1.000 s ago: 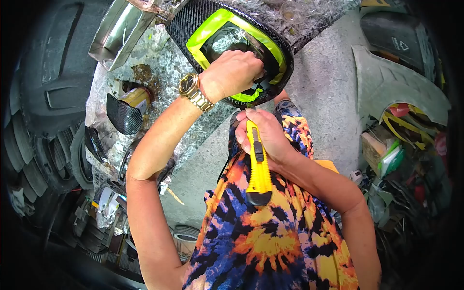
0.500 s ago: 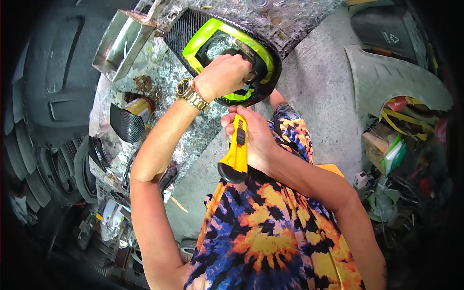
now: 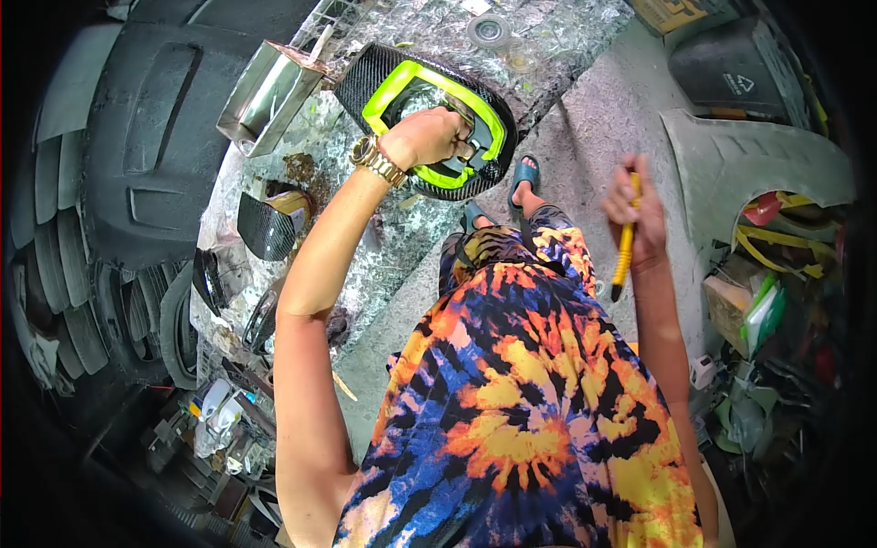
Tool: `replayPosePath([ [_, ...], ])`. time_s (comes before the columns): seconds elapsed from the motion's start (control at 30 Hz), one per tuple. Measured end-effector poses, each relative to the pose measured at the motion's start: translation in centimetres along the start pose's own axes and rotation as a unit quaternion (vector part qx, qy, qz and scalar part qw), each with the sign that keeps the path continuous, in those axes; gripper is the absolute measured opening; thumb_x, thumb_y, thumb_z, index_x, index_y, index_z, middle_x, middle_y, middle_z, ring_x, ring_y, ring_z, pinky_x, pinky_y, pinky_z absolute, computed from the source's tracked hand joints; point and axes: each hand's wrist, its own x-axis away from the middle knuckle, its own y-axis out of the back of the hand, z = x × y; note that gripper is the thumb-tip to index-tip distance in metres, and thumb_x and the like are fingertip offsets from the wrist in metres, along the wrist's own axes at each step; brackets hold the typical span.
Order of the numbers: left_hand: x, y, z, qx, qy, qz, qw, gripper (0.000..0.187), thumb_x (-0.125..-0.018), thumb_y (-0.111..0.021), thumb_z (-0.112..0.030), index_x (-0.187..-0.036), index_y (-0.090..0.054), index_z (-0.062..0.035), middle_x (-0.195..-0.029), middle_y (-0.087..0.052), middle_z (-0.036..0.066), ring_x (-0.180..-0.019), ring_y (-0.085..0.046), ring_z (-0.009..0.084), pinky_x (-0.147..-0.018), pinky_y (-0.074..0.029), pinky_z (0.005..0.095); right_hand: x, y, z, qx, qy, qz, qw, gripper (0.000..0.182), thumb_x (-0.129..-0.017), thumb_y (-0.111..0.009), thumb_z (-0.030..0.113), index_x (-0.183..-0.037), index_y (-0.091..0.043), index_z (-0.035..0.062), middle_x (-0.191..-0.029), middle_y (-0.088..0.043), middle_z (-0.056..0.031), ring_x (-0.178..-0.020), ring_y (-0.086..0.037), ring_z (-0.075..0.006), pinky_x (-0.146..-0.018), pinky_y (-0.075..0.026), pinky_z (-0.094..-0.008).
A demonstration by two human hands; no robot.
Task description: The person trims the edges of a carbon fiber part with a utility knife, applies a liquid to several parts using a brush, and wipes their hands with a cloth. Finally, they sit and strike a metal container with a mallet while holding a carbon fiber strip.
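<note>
A black carbon-fibre part [image 3: 367,80] with a big opening lies on the workbench, a bright green band [image 3: 487,108] running round that opening. My left hand [image 3: 429,137], with a watch on the wrist, is closed inside the opening and grips the part by its inner side; the fingertips are partly hidden. Off to the right, over the floor and apart from the part, my right hand [image 3: 637,215] is wrapped round a yellow utility knife [image 3: 625,256]. The knife's dark butt points down toward me. Its blade end is hidden by the blurred fingers.
The workbench [image 3: 365,247] has a scuffed, silvery surface. On it are an open metal box [image 3: 274,96], a smaller carbon-fibre piece [image 3: 265,226] and a round clear object [image 3: 489,31]. A grey fender-like panel [image 3: 758,164] stands at right, with dark panels [image 3: 151,119] at left.
My right hand has swung away from the part to the right, carrying the utility knife. The left hand stays on the part, and its near green band now shows a cut or gap.
</note>
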Motion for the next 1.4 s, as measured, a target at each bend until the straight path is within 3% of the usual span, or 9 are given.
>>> replayPosePath([
  [0.27,-0.1,0.3,0.2,-0.022,0.021,-0.029,0.999,0.021,-0.082,-0.062,-0.023,-0.082,-0.059,-0.0021,-0.073,-0.060,0.018,-0.072,-0.059,0.0362,-0.062,-0.045,0.0424,2.2,25.8,4.0,0.679,0.018,-0.199,0.706,0.025,-0.091,-0.051,0.027,-0.101,-0.059,0.0067,-0.053,-0.048,-0.0015,-0.037,-0.044,-0.0108,-0.035,-0.036,-0.0269],
  [0.53,7.7,4.5,-7.2,0.008,0.128,-0.353,0.927,0.027,-0.084,-0.061,-0.029,-0.074,-0.056,-0.0044,-0.065,-0.056,0.016,-0.063,-0.056,0.0362,-0.056,-0.042,0.0431,3.3,35.7,1.8,0.660,-0.224,-0.304,0.650,0.029,-0.074,-0.072,0.026,-0.063,-0.057,0.0035,-0.051,-0.052,-0.0041,-0.039,-0.049,-0.0151,-0.036,-0.039,-0.0312],
  [0.7,15.4,-4.6,-9.5,0.266,0.380,-0.592,0.659,0.030,-0.089,-0.059,-0.020,-0.066,-0.056,-0.0015,-0.051,-0.049,-0.003,-0.046,-0.036,0.0031,-0.042,-0.030,0.0238,-5.3,37.9,5.5,0.754,-0.083,-0.117,0.641,0.021,-0.073,-0.068,0.017,-0.064,-0.057,0.0022,-0.053,-0.053,-0.0054,-0.039,-0.050,-0.0152,-0.036,-0.040,-0.0315],
  [0.8,16.6,-18.6,-9.2,0.268,0.460,-0.568,0.627,0.045,-0.091,-0.046,-0.004,-0.135,-0.040,-0.0107,-0.088,-0.068,0.007,-0.053,-0.048,0.0049,-0.047,-0.040,0.0223,-10.4,42.9,7.8,0.756,0.035,0.012,0.654,0.018,-0.071,-0.068,0.015,-0.066,-0.057,0.0014,-0.054,-0.054,-0.0056,-0.040,-0.050,-0.0147,-0.037,-0.041,-0.0311],
  [0.93,10.8,-38.5,-16.0,0.410,0.589,-0.469,0.516,0.090,-0.072,-0.047,0.019,-0.146,-0.015,-0.0209,-0.147,-0.021,0.021,-0.131,-0.033,0.0328,-0.090,-0.048,0.0328,-17.4,33.2,13.3,0.776,-0.239,-0.112,0.572,0.021,-0.071,-0.070,0.017,-0.070,-0.057,0.0010,-0.054,-0.053,-0.0053,-0.039,-0.050,-0.0147,-0.036,-0.040,-0.0305],
  [1.03,3.5,-52.6,-23.4,0.512,0.621,-0.325,0.498,0.083,-0.073,-0.062,0.001,-0.144,-0.019,-0.0092,-0.142,-0.033,0.017,-0.129,-0.036,0.0328,-0.094,-0.044,0.0401,-21.1,29.2,15.6,0.806,-0.210,-0.062,0.551,0.022,-0.072,-0.069,0.018,-0.067,-0.056,0.0016,-0.053,-0.052,-0.0050,-0.038,-0.049,-0.0149,-0.036,-0.040,-0.0301],
  [1.13,-3.1,-55.2,-31.6,0.816,0.432,-0.360,0.135,0.067,-0.079,-0.057,-0.002,-0.139,-0.030,-0.0110,-0.129,-0.048,0.014,-0.106,-0.055,0.0248,-0.081,-0.050,0.0406,-24.1,27.1,16.9,0.844,-0.292,0.030,0.449,0.028,-0.071,-0.070,0.015,-0.092,-0.057,0.0009,-0.058,-0.053,-0.0050,-0.042,-0.050,-0.0140,-0.037,-0.041,-0.0296],
  [1.23,-7.6,-55.5,-36.1,0.797,0.471,-0.363,0.107,0.063,-0.080,-0.055,-0.003,-0.137,-0.032,-0.0116,-0.126,-0.050,0.012,-0.102,-0.056,0.0227,-0.078,-0.051,0.0401,-25.8,24.8,16.4,0.850,-0.344,0.099,0.387,0.054,-0.070,-0.071,0.012,-0.117,-0.047,0.0034,-0.064,-0.054,-0.0043,-0.045,-0.051,-0.0128,-0.038,-0.040,-0.0278],
  [1.4,-11.0,-55.9,-34.7,0.760,0.476,-0.435,0.072,0.057,-0.081,-0.053,-0.005,-0.135,-0.036,-0.0125,-0.121,-0.053,0.010,-0.095,-0.058,0.0192,-0.073,-0.051,0.0391,-25.8,21.0,13.9,0.853,-0.316,0.127,0.395,0.026,-0.072,-0.069,0.025,-0.073,-0.061,0.0006,-0.052,-0.051,-0.0039,-0.043,-0.050,-0.0142,-0.041,-0.038,-0.0290],
])
